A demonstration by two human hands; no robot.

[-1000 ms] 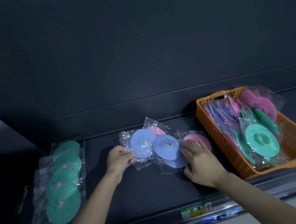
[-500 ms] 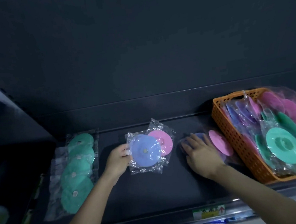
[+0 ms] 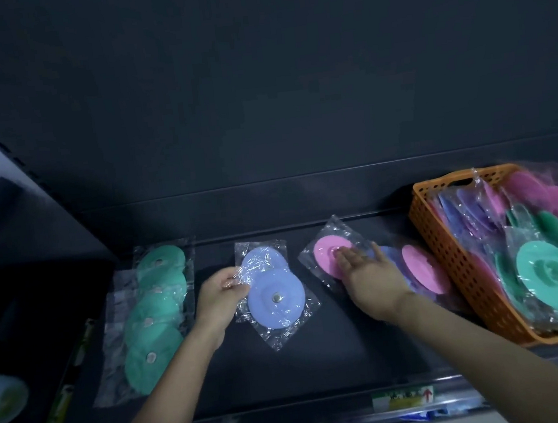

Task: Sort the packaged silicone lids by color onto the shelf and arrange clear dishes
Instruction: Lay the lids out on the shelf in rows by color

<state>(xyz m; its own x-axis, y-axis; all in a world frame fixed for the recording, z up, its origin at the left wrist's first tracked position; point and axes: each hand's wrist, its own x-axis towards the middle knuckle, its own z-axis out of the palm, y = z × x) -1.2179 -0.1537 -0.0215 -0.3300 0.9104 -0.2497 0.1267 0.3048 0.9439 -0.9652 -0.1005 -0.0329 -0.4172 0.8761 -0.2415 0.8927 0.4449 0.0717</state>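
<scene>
On the dark shelf (image 3: 321, 362) lie packaged silicone lids. A row of several green lids (image 3: 154, 314) lies at the left. Two blue lids (image 3: 274, 298) in clear bags overlap in the middle; my left hand (image 3: 219, 295) pinches the left edge of their plastic. A pink lid (image 3: 330, 256) in its bag lies to the right, with my right hand (image 3: 370, 277) flat on it, fingers spread. Another pink lid (image 3: 423, 273) and a partly hidden blue one lean by the basket. The orange basket (image 3: 458, 261) at the right holds several mixed lids.
A shelf upright slants along the left. Pale round dishes (image 3: 1, 399) show at the lower left, below shelf level. A price-label strip (image 3: 404, 399) runs along the shelf's front edge. The dark back panel rises behind everything.
The pink lid that lay behind the blue one now lies apart to the right under my right hand. A second blue lid now overlaps the first by my left hand. The view shifted left.
</scene>
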